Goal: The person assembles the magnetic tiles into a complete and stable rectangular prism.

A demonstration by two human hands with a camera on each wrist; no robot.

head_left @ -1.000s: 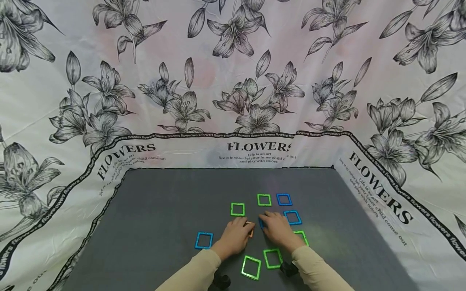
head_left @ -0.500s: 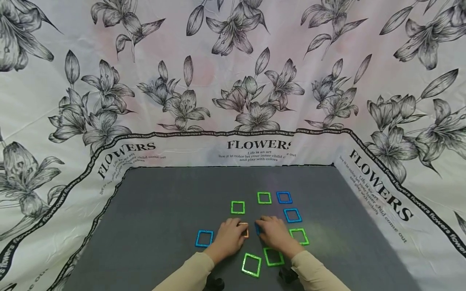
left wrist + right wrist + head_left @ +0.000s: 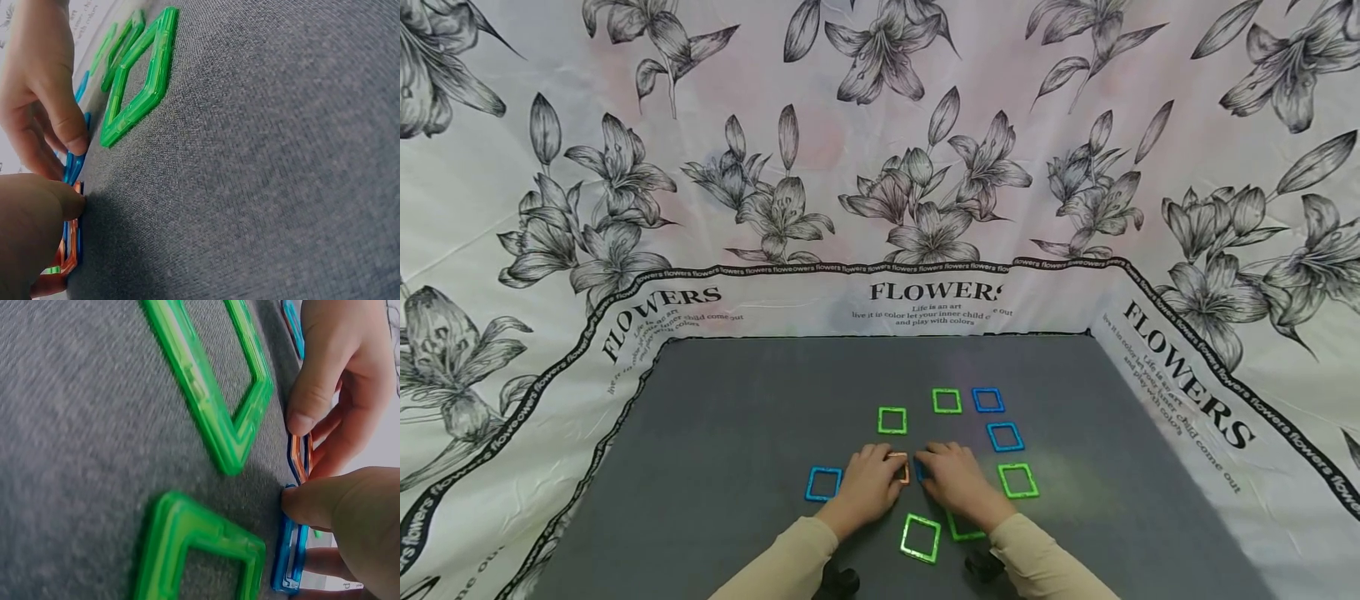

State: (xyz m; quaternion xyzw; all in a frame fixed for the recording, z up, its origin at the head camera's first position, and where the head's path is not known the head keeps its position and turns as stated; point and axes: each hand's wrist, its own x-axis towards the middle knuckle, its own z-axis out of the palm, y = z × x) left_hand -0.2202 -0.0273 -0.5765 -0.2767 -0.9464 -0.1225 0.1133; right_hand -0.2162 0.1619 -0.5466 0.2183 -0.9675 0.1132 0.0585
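My left hand [image 3: 867, 487] pinches an orange square magnetic tile [image 3: 75, 240], an open frame, between thumb and fingers; a blue edge runs along its side in the left wrist view. Facing it, my right hand [image 3: 964, 485] grips a blue square magnetic tile [image 3: 289, 559] by thumb and fingers. The two tiles stand edge to edge with a very narrow gap, low over the grey table [image 3: 737, 417]. Much of each tile is hidden by the fingers. In the right wrist view the thumb [image 3: 306, 503] lies on the blue tile's near end.
Several loose square tiles lie flat around my hands: a green tile [image 3: 920, 518] and a partly covered green tile [image 3: 966, 535] in front, a blue tile [image 3: 823, 497] at left, more green and blue ones behind and right. Flower-printed cloth [image 3: 925, 304] stands behind the table.
Both hands have shifted left, the right one more, so the blue tile is now closer to the orange one. The orange tile shows more of its frame. The head view has tilted slightly down.
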